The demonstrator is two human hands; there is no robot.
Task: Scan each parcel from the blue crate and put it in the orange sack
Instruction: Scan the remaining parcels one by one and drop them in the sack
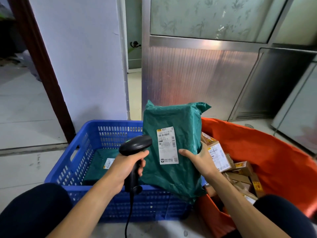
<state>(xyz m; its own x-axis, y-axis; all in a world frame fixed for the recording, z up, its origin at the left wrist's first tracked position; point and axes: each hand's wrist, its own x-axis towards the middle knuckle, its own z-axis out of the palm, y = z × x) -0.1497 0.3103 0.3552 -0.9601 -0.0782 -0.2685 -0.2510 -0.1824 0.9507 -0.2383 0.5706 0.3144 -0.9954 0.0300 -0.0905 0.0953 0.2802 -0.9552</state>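
Orange sack (257, 148) at right, brown boxes (240, 176) piled inside | blue crate (82, 143) beside it, flat green parcel (97, 167) on its floor | raised green parcel (171, 117) upright over the crate's right end | right hand (200, 160) grips its edge | left hand (125, 169) wrapped round black scanner (135, 145) — head just beside the label.

Your floor (25, 109): pale tile w/ blue crate (137, 203) in front of you, orange sack (257, 152) just beside it, rt side.
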